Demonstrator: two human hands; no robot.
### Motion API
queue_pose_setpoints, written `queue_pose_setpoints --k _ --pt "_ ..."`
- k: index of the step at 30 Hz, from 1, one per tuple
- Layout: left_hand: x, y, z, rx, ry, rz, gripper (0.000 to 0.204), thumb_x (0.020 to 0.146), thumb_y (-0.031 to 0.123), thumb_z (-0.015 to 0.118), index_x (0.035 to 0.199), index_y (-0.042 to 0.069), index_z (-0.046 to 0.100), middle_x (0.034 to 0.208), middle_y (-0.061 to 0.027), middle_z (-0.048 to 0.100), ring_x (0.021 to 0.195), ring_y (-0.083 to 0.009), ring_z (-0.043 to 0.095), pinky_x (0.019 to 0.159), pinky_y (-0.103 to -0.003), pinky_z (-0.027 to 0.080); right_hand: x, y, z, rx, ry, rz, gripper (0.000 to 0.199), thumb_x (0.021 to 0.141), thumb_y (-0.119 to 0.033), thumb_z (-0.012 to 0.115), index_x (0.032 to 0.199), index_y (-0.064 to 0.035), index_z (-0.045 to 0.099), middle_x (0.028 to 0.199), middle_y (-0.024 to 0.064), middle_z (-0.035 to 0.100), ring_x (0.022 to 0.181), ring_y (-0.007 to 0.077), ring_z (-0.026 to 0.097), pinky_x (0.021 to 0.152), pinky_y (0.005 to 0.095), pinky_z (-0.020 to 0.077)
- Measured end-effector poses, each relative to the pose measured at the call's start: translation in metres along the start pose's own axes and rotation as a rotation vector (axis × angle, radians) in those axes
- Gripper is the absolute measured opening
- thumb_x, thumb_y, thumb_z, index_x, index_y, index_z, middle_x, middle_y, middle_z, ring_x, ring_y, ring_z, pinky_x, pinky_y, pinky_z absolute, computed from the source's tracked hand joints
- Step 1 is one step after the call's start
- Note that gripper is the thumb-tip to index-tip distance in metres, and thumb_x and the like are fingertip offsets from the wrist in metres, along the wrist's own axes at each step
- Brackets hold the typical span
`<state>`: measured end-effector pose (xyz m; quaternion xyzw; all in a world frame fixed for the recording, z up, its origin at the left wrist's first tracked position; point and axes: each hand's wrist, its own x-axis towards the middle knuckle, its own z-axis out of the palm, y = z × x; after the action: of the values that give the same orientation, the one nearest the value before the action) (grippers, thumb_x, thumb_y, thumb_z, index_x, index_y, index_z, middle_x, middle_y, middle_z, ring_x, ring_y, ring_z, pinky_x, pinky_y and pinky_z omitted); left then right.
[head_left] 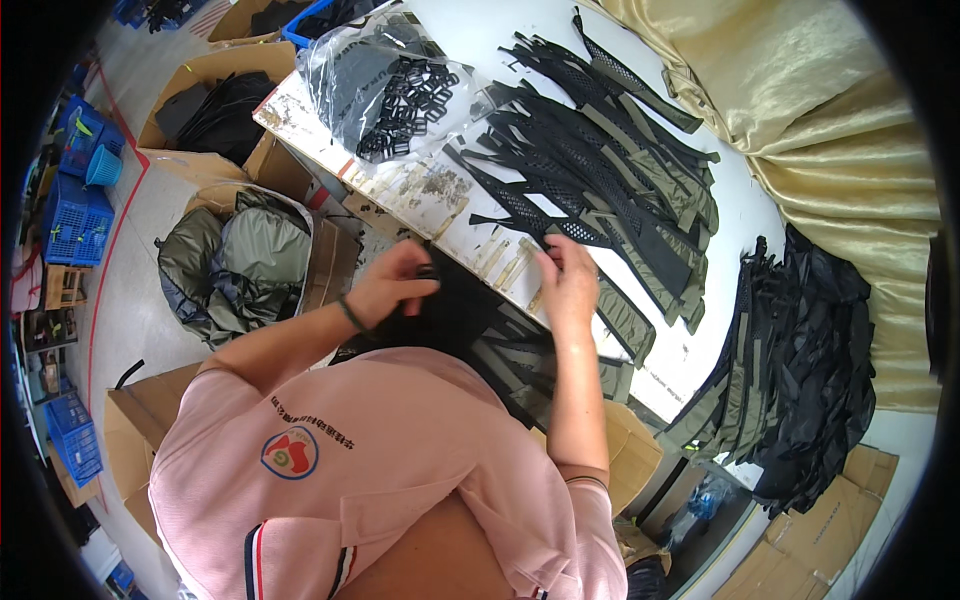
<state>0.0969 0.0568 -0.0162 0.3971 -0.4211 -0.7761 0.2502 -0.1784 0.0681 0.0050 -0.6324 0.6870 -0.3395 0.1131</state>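
My left hand [392, 283] is off the near edge of the white table [745, 225] and pinches a small black plastic buckle [428, 270]. My right hand [566, 278] grips the end of a black-mesh and olive strap piece [620, 312] that hangs over the same edge. Just beyond both hands, a spread pile of the same strap pieces [600, 170] covers the table. More black and olive pieces [510, 350] lie on my lap below the hands.
A clear plastic bag of black buckles [400, 90] lies at the table's far left corner. A second heap of black and olive straps [800, 360] sits to the right, beside gold fabric [800, 100]. An open cardboard box of olive-grey bags [250, 260] and blue crates [75, 220] stand on the floor to the left.
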Motion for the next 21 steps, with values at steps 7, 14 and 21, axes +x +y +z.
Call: queue_pose_setpoints --k 7,14,21 --pt "0.009 -0.002 -0.021 0.996 0.316 0.478 0.045 0.083 0.023 0.067 0.12 0.008 0.046 0.086 -0.0103 0.057 0.067 -0.0168 0.056 0.061 -0.028 0.046 -0.024 0.06 -0.001 -0.525 0.002 -0.22 0.027 0.072 -0.005 0.059 0.099 -0.0063 0.065 0.083 0.0061 0.053 0.081 0.0244 0.052 0.072 0.0376 0.0425" --pt "0.111 0.003 0.02 -0.408 -0.108 -0.21 0.031 0.092 0.033 0.056 0.106 0.005 0.059 0.081 -0.0026 0.058 0.058 -0.0092 0.049 0.053 -0.024 0.039 -0.034 0.026 -0.045 -0.256 -0.068 -0.29 0.033 0.065 0.006 0.06 0.093 -0.0095 0.069 0.085 0.0071 0.056 0.082 0.0257 0.054 0.075 0.0359 0.044" --pt "0.114 0.014 0.014 -0.304 0.067 0.024 0.013 0.086 0.014 0.064 0.093 0.005 0.058 0.076 0.0005 0.055 0.062 -0.009 0.054 0.057 -0.024 0.045 -0.072 0.051 -0.083 -0.457 -0.258 -0.148 0.03 0.067 -0.001 0.064 0.095 -0.01 0.07 0.091 0.0055 0.058 0.091 0.0249 0.054 0.084 0.0357 0.0418"
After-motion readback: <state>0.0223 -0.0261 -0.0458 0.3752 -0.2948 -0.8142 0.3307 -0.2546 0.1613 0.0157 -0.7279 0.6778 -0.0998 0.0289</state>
